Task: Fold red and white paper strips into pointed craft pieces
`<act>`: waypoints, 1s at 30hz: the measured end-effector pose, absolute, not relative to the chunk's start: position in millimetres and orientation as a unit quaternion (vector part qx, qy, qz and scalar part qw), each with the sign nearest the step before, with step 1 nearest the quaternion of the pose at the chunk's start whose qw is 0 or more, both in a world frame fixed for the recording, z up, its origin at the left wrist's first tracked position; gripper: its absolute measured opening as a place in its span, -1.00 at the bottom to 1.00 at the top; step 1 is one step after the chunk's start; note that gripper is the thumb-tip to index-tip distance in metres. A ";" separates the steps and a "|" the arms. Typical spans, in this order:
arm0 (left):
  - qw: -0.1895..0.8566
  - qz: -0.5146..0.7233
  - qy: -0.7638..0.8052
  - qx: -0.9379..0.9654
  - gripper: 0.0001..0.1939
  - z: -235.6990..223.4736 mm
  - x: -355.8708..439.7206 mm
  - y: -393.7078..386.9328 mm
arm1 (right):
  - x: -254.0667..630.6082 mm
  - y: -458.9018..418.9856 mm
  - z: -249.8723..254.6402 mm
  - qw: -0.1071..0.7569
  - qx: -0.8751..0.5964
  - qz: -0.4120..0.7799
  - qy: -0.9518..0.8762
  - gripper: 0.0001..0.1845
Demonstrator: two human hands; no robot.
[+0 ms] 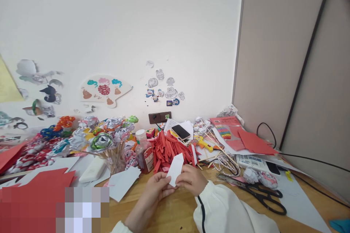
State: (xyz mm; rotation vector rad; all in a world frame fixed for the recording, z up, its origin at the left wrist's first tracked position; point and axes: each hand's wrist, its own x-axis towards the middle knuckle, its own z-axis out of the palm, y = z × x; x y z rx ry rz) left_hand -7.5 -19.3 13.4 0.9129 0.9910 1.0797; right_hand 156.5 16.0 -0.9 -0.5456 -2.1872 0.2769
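Both of my hands meet over the wooden table [175, 211] and pinch one folded white paper piece [175, 167] that stands up between them. My left hand [156, 186] grips its lower left edge with closed fingers. My right hand [191, 179], in a white sleeve, grips the lower right edge. Just behind the paper lies a heap of folded red paper strips [167, 149].
A red-liquid bottle [144, 153] stands left of the hands, beside a cup of sticks [116, 158] and paper flowers [101, 139]. Black scissors [264, 194] lie right, a phone [181, 131] and yellow glue gun [204, 144] behind. Red sheets [38, 185] lie at the left.
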 end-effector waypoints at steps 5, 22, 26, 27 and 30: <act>0.628 0.492 0.458 0.392 -0.75 9.4 -2.4 -14.3 | 149.6 14.5 -6.1 0.472 -0.297 0.215 -0.801 -0.93; 0.557 0.452 0.472 0.513 -0.70 5.1 9.4 -15.6 | 133.7 16.1 -23.0 0.533 -0.397 0.360 -0.655 -0.95; 0.562 0.445 0.469 0.516 -0.72 3.6 8.9 -15.2 | 133.2 14.7 -22.1 0.532 -0.398 0.348 -0.661 -0.96; 0.568 0.443 0.470 0.511 -0.71 3.3 8.7 -15.2 | 133.1 14.4 -21.7 0.530 -0.398 0.347 -0.664 -0.96; 0.577 0.444 0.471 0.499 -0.70 2.8 8.4 -15.5 | 132.3 13.7 -21.5 0.524 -0.404 0.336 -0.670 -0.95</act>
